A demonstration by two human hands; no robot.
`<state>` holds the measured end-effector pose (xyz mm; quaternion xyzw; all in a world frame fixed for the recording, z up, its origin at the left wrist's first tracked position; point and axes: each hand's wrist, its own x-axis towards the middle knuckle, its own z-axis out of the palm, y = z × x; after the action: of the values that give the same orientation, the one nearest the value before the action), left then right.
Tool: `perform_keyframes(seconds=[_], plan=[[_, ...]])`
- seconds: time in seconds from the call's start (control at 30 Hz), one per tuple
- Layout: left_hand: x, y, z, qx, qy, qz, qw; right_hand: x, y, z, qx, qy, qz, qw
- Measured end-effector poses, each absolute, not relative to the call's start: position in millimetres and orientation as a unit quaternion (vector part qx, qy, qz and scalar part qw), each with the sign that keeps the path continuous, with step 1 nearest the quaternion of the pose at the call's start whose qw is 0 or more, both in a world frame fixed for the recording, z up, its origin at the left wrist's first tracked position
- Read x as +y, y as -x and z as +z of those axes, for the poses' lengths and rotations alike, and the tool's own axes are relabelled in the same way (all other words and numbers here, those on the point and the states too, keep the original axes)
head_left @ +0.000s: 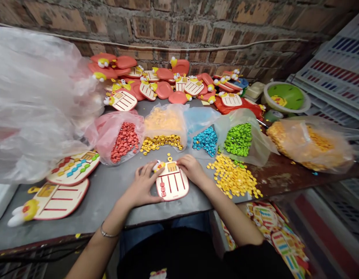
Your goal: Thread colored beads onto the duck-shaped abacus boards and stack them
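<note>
A cream toy counting board [174, 185] with a red rim, a white-and-yellow animal head and upright slots lies on the table in front of me. Several red beads [163, 186] sit in its leftmost slot; the other slots hold none. My left hand [143, 186] grips the board's left side, thumb at the lower edge and fingers near the head. At the upper right edge, my right hand [191, 167] has its fingers curled against the board. Whether a bead is between them is hidden.
Behind the board stand open bags of red beads [125, 141], gold beads [162, 142], blue beads [205, 141] and green beads [239, 139]. Loose yellow beads [233, 176] lie right. A filled board [74, 167] rests left, near a big plastic bag [42, 104]. Toy boards pile along the brick wall [179, 31].
</note>
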<state>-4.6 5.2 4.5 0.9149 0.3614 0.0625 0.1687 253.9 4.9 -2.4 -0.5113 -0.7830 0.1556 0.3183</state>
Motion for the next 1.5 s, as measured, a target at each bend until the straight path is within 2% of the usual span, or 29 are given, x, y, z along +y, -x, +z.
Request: perform_keyframes(seconds=[0.13,0.3,0.7,0.8,0.93,1.0,1.07,1.17,1.27,1.37,1.5], plan=[[4.2,3.7,4.2,0.38,-0.909,0.057,0.163,-10.0,-258.7,-4.5,-0.804,0.497,0.139,0.296],[3.0,1.8,7.4,0.383,-0.902,0.041,0.196,-23.3,-260.1,-2.8,-0.778,0.495,0.217,0.32],[2.7,0.4,7.5,0.374,-0.901,0.041,0.217,-11.7,-199.5,-4.2,-0.729,0.469,0.338,0.366],[2.8,0.0,7.8,0.376,-0.897,0.048,0.226,-10.6,-205.6,-0.5,-0.727,0.461,0.374,0.344],[2.7,-1.0,9.4,0.36,-0.901,0.049,0.237,14.5,-216.9,13.8,-0.749,0.427,0.434,0.262],[2.4,-1.3,10.1,0.351,-0.905,0.049,0.235,39.5,-216.9,20.2,-0.762,0.443,0.387,0.269],[2.1,-1.3,10.3,0.348,-0.908,0.05,0.229,67.2,-209.5,22.7,-0.783,0.477,0.284,0.28],[2.0,-0.7,10.4,0.347,-0.909,0.05,0.226,100.2,-189.3,19.4,-0.823,0.5,0.17,0.209],[2.4,-0.2,11.1,0.345,-0.909,0.046,0.228,113.8,-174.2,14.3,-0.836,0.504,0.152,0.153],[2.6,0.1,11.7,0.345,-0.91,0.038,0.225,109.1,-181.0,12.0,-0.829,0.488,0.186,0.201],[2.5,0.4,10.9,0.346,-0.911,0.043,0.221,77.0,-222.9,10.5,-0.771,0.465,0.265,0.345]])
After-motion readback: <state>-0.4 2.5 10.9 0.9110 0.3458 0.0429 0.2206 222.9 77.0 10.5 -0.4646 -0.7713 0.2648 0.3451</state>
